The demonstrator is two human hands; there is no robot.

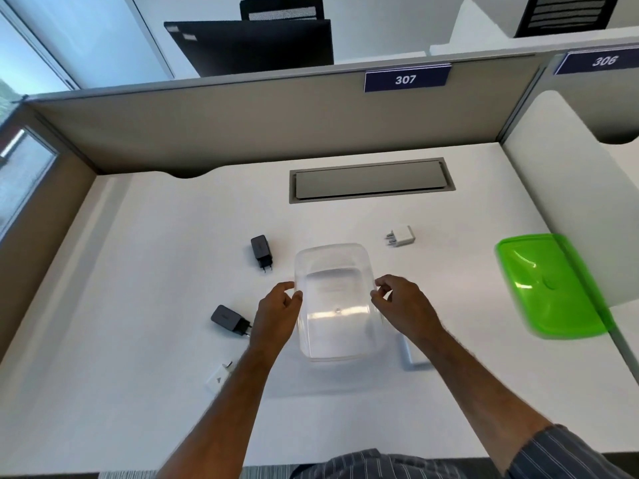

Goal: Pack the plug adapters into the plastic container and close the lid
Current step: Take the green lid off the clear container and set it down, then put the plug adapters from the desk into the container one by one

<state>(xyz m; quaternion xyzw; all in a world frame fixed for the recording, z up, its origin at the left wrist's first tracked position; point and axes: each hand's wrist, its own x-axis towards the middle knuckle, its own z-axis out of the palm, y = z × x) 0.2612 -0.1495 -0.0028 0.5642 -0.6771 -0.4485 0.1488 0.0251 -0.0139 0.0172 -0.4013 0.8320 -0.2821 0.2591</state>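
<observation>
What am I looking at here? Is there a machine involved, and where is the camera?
No machine: a person works with two bare hands, and the one picture comes from a wide-angle camera worn on their head, looking down at a white desk. The left hand and right hand are at either side of a clear plastic container, which is empty; whether they actually grip it I cannot tell. Its green lid lies off to the right. Around the container lie plug adapters: two black ones to the left, a white one behind it, and two more white ones partly hidden by the arms.
</observation>
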